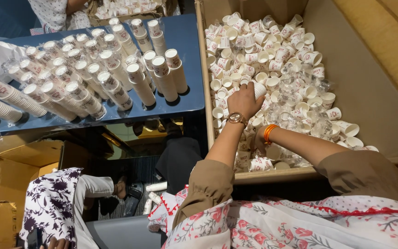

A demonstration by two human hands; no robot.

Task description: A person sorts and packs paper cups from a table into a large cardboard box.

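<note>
Floral-print fabric [272, 226] fills the lower edge, nearest the lens. Left hand [244, 100] — wristwatch [237, 118] at the wrist — is closed around a small white paper cup [259, 89], held just above the loose paper cups [272, 46] heaped in a large cardboard box [360, 92]. Right hand [257, 140], orange bangle [269, 133] on its wrist, sits low among the cups; grip cannot be told. Wrapped cup stacks [84, 74] lie on the blue table [187, 34] beside the box.

olive sleeves [208, 182], gold watch [237, 118], orange bangle [268, 133]
</note>
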